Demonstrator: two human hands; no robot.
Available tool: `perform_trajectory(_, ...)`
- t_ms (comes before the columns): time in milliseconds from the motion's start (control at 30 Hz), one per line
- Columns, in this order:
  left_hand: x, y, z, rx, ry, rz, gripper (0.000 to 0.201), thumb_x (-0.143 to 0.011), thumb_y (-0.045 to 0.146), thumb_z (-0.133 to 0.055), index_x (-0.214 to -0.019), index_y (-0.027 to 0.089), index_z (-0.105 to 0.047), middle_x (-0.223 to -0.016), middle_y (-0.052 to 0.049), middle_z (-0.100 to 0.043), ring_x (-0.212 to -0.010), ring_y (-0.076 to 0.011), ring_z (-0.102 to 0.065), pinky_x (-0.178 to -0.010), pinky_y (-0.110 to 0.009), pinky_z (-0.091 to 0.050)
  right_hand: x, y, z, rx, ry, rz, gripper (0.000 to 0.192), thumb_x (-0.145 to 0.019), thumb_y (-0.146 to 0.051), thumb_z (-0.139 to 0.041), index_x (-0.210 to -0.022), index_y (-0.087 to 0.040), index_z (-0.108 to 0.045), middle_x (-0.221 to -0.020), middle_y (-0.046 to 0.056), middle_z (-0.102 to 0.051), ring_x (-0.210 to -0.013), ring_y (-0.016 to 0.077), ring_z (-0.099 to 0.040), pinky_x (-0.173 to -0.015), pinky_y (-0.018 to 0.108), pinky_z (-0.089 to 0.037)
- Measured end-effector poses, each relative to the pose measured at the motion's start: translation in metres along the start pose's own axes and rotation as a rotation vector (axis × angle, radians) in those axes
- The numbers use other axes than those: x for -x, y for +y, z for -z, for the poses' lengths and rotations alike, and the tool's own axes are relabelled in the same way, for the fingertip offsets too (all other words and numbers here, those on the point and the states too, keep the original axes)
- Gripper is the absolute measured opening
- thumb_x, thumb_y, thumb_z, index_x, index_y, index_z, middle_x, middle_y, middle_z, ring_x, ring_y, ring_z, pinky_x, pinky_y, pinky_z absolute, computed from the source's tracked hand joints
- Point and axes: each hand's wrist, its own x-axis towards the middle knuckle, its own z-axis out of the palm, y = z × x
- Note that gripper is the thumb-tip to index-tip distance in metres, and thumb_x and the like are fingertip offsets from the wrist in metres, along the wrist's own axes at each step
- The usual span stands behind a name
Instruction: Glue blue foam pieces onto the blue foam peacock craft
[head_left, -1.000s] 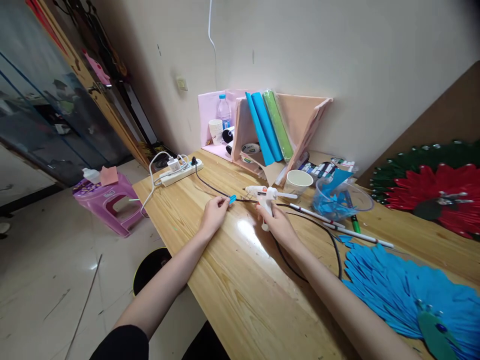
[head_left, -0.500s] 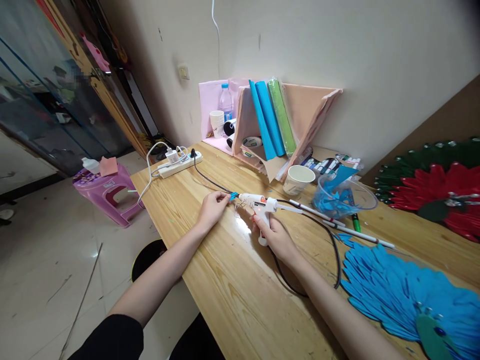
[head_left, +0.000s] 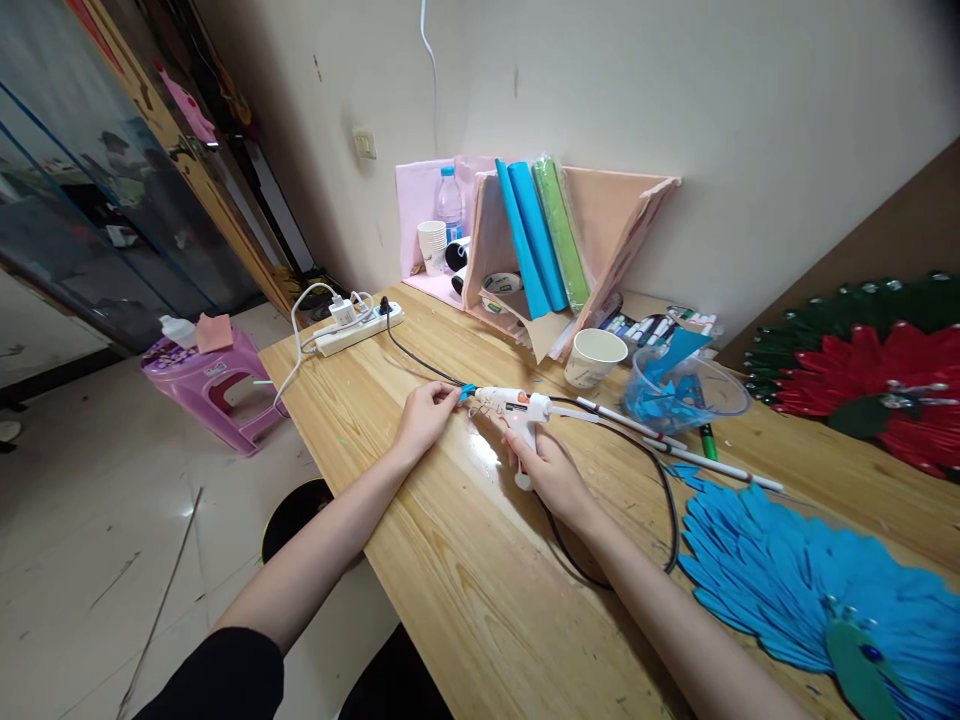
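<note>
My right hand grips the handle of a white hot glue gun, whose nozzle points left. My left hand pinches a small blue paper piece right at that nozzle tip, low over the wooden table. The gun's black cord loops behind my right wrist and runs back to a white power strip at the table's far left corner. A glue stick pokes out of the gun's rear toward the right.
A paper cup, a clear bowl of blue pieces, pens and markers lie behind the gun. A blue paper peacock fan lies at right, a red and green one beyond. A pink rack with foam rolls stands against the wall. A purple stool is on the floor.
The glue gun has moved left and nearer to me, bringing its nozzle to the blue piece in my left hand. The left hand has barely moved.
</note>
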Motion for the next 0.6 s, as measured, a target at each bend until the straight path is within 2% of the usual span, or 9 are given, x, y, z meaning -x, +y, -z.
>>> perform_trajectory(167,0.0006,0.0006,0.0002,0.005,-0.008,-0.004,0.025,-0.076,0.035,-0.058,-0.083,0.014,-0.070,-0.078,-0.007,-0.071,-0.067,-0.0159,-0.064,-0.066,-0.026,-0.049,0.0006,-0.0009,-0.0013,-0.014,0.026,0.010,0.037,-0.087,-0.049,-0.039,-0.077,-0.018,-0.057,-0.067,0.000,-0.058,-0.063,0.0160,-0.052,-0.062,0.027,-0.038)
perform_trajectory(600,0.0014,0.0023,0.0008,-0.006,-0.008,-0.003,0.027,-0.076,0.037,-0.058,-0.083,0.014,-0.071,-0.076,-0.006,-0.071,-0.067,-0.0159,-0.063,-0.066,-0.026,-0.048,-0.0015,-0.0018,0.0000,0.017,0.061,0.028,0.037,-0.087,-0.048,-0.039,-0.080,-0.019,-0.061,-0.067,0.002,-0.059,-0.065,0.0183,-0.054,-0.063,0.028,-0.039)
